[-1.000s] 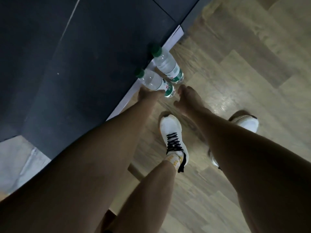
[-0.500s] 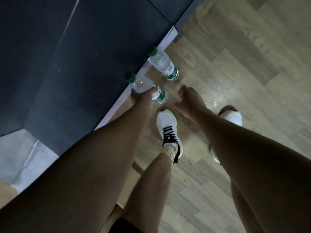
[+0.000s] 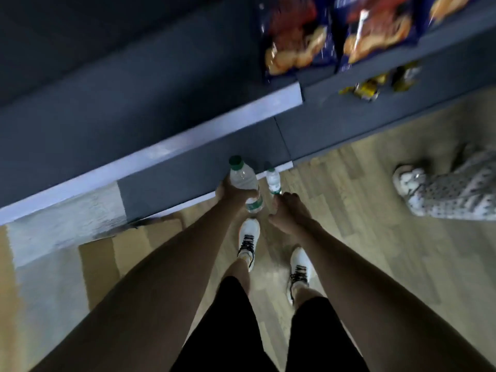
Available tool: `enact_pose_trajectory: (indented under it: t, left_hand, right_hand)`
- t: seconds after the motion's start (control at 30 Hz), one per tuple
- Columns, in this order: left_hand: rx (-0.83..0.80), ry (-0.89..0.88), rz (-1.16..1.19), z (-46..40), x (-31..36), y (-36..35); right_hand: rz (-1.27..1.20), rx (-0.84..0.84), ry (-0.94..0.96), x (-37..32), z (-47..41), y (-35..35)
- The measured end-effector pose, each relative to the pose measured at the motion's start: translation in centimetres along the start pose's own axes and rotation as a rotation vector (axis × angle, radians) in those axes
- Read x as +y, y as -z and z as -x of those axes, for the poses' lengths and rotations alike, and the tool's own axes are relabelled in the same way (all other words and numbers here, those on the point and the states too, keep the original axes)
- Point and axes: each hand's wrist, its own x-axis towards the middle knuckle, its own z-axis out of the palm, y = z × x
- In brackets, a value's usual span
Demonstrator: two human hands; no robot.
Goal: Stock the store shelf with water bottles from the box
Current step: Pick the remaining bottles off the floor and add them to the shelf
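My left hand (image 3: 231, 194) grips a clear water bottle (image 3: 243, 181) with a green cap and green label, lifted off the floor in front of the dark shelf (image 3: 161, 114). A second, same-looking bottle (image 3: 273, 180) stands upright on the wooden floor by the shelf's white base edge. My right hand (image 3: 288, 214) hangs just below and to the right of that standing bottle, fingers loosely curled, holding nothing. The shelf boards in front of me are dark grey with a pale front strip.
Snack bags (image 3: 298, 36) fill the upper shelf at the top right. A cardboard box flap (image 3: 112, 253) lies at the lower left beside my legs. Another person's shoe and patterned trouser leg (image 3: 445, 189) stand on the floor at the right.
My left hand has raised the bottle it held off the floor. The view has swung up and back, so the snack shelf and another person's foot have come into sight.
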Motion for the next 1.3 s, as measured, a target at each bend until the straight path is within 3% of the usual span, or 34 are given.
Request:
enact_pose_trajectory:
  t: [0.23, 0.37, 0.47, 0.6, 0.7, 0.83, 1.0, 1.3]
  left_hand:
    - [0.063, -0.256, -0.060, 11.8, 3.3, 11.5]
    - [0.100, -0.301, -0.128, 17.1, 4.0, 18.4]
    - [0.122, -0.382, -0.050, 20.3, 4.5, 24.3]
    - [0.138, -0.476, 0.088, 24.3, 5.2, 32.7]
    - [0.132, -0.569, 0.057, 27.2, 6.0, 39.0]
    - [0.133, -0.709, 0.065, 31.3, 7.4, 46.1]
    - [0.163, -0.829, -0.012, 33.9, 8.9, 52.7]
    - [0.200, -0.845, -0.086, 34.9, 11.7, 58.6]
  right_hand:
    - [0.103, 0.012, 0.233, -9.3, 11.0, 11.1]
    - [0.458, 0.027, 0.416, -15.2, 15.3, 14.0]
    - [0.560, 0.063, 0.549, -20.4, 18.7, 15.9]
    - [0.419, 0.079, 0.591, -27.2, 22.4, 17.0]
    - [0.344, 0.121, 0.646, -31.9, 24.6, 17.6]
    - [0.014, 0.115, 0.705, -38.1, 27.4, 18.2]
    - [-0.313, 0.250, 0.750, -45.0, 29.7, 18.6]
    - [-0.307, 0.520, 0.667, -50.5, 30.7, 21.4]
